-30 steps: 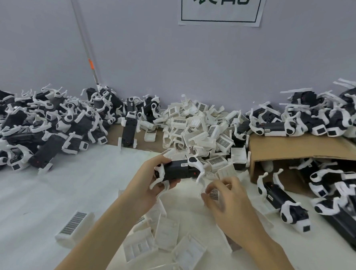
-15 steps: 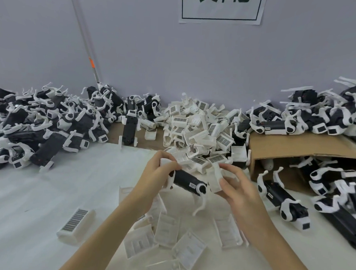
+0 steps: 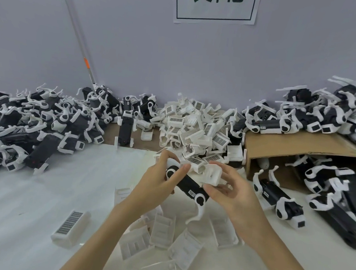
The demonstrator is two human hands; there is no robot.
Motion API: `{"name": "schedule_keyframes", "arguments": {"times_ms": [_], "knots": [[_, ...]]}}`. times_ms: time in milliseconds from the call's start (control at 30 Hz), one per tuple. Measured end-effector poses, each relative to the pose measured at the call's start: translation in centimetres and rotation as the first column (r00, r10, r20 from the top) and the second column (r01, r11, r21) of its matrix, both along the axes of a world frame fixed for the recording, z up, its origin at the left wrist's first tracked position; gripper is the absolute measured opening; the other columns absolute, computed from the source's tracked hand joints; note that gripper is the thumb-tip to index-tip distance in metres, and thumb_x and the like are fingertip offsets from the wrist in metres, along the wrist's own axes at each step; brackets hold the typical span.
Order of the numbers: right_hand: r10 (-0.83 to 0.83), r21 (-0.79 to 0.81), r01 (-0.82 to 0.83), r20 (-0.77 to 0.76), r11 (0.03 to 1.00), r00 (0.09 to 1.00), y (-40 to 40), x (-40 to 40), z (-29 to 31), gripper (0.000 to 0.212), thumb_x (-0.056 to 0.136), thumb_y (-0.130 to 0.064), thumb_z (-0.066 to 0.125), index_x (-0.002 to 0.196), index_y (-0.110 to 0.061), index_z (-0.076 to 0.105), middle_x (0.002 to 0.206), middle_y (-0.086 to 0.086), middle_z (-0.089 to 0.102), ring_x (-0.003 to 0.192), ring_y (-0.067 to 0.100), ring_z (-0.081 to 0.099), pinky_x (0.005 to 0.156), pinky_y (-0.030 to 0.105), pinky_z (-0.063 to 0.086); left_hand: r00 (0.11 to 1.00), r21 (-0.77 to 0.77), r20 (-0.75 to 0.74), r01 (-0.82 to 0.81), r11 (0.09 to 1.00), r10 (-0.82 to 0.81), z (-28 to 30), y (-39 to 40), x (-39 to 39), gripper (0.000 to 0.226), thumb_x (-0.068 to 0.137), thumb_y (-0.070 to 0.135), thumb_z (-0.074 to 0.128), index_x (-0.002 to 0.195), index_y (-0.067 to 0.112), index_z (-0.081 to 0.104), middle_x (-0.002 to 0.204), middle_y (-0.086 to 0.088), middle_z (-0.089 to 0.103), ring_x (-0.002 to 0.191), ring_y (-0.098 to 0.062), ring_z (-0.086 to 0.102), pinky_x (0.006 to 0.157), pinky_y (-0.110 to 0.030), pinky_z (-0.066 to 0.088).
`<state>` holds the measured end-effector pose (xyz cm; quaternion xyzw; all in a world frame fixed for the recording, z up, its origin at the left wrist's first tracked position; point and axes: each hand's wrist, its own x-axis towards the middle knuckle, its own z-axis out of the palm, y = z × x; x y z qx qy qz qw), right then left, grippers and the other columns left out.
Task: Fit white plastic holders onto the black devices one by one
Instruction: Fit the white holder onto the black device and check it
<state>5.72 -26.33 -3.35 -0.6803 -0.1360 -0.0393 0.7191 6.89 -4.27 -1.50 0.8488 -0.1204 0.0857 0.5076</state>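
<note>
Head view: the left hand (image 3: 156,182) grips a black device (image 3: 188,184) at its far end, holding it tilted above the desk (image 3: 44,199). The right hand (image 3: 230,192) pinches a white holder (image 3: 212,175) just beside the device's right side. Loose holders (image 3: 163,231) lie on the desk below both hands.

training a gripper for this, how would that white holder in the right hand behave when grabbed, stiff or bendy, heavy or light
The white holder looks like thin moulded plastic, so probably light and mostly stiff. The right hand pinches it with fingertips alone, which suggests little weight. Its open, thin walls may flex under a hard squeeze, and the smooth finish could be a bit slippery.
</note>
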Motion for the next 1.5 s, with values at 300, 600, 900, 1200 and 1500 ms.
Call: {"name": "schedule_keyframes", "arguments": {"times_ms": [300,600,900,1200,1500], "knots": [[-0.061,0.014,0.061,0.058,0.998,0.996,-0.3,-0.4,0.7,0.036,0.103,-0.047,0.055,0.13,-0.026,0.064,0.113,0.002,0.075,0.108,0.022,0.071,0.1,0.039,0.054,0.989,-0.106,0.124,0.093,0.99,-0.079,-0.1,-1.0,-0.6,0.035,0.095,0.071,0.037,0.108,0.039,0.043,0.077,0.018,0.056,0.066,-0.009,0.049,0.063,-0.026,0.042],[0.023,-0.54,0.235,0.427,0.808,0.904,1.9,-2.1,-0.5,0.059,0.106,-0.054,0.037,0.16,-0.03,0.037,0.135,-0.021,0.047,0.131,0.013,0.049,0.102,0.027,0.05,0.97,0.048,0.23,0.073,0.996,-0.083,-0.4,-1.9,-1.8,0.042,0.101,0.073,0.025,0.115,0.037,0.041,0.075,0.023,0.056,0.064,-0.006,0.054,0.059,-0.02,0.034],[-0.029,-0.617,0.471,0.587,0.631,0.809,1.5,-1.9,-0.2,0.065,0.089,-0.027,0.081,0.149,-0.019,0.056,0.123,-0.007,0.053,0.115,0.021,0.057,0.092,0.042,0.057,0.978,0.006,0.209,0.019,1.0,-0.02,0.0,-3.1,-2.0,0.04,0.097,0.081,0.036,0.121,0.049,0.041,0.1,0.022,0.059,0.082,-0.007,0.062,0.067,-0.016,0.042],[-0.195,-0.392,0.627,0.724,0.674,0.662,0.1,-1.4,1.0,0.049,0.077,-0.012,0.09,0.12,-0.01,0.068,0.125,0.0,0.059,0.121,0.022,0.059,0.102,0.028,0.05,0.942,0.096,0.316,0.086,0.992,-0.113,0.3,-2.9,-2.0,0.047,0.098,0.037,0.074,0.141,0.043,0.054,0.13,0.013,0.046,0.11,-0.008,0.057,0.082,-0.012,0.05],[-0.141,-0.409,0.621,0.751,0.668,0.646,-0.1,-1.4,1.0,0.039,0.082,-0.029,0.082,0.113,-0.008,0.069,0.106,-0.006,0.054,0.1,0.022,0.059,0.088,0.034,0.054,0.944,0.083,0.316,0.074,0.994,-0.097,-0.1,-2.8,-1.8,0.038,0.099,0.038,0.073,0.134,0.041,0.06,0.123,0.01,0.046,0.1,-0.015,0.057,0.079,-0.022,0.055]]}}
